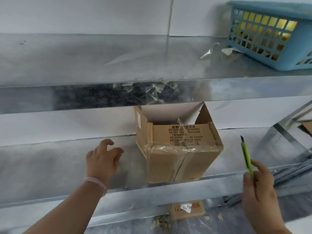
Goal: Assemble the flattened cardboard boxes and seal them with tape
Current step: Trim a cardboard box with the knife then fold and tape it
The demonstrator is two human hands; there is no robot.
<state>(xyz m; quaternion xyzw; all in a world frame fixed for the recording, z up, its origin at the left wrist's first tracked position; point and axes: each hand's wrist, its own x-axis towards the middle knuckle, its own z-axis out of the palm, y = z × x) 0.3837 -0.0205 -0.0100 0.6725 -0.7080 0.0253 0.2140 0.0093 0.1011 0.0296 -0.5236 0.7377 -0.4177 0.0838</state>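
Observation:
A brown cardboard box point(179, 149) lies on the middle metal shelf point(50, 166), its open end facing the wall and its flaps spread. Clear tape runs over its taped seam and up the printed side. My left hand point(103, 159) hovers over the shelf to the left of the box, fingers loosely spread, touching nothing. My right hand point(260, 184) is to the right of the box and holds a green utility knife point(246, 157) upright, blade tip pointing up.
A blue plastic basket point(270, 34) stands at the back right of the upper shelf point(101, 61), with scraps of clear tape point(217, 51) beside it. More tape bits cling to that shelf's front edge. A small labelled cardboard piece point(187, 209) and debris lie on the floor below.

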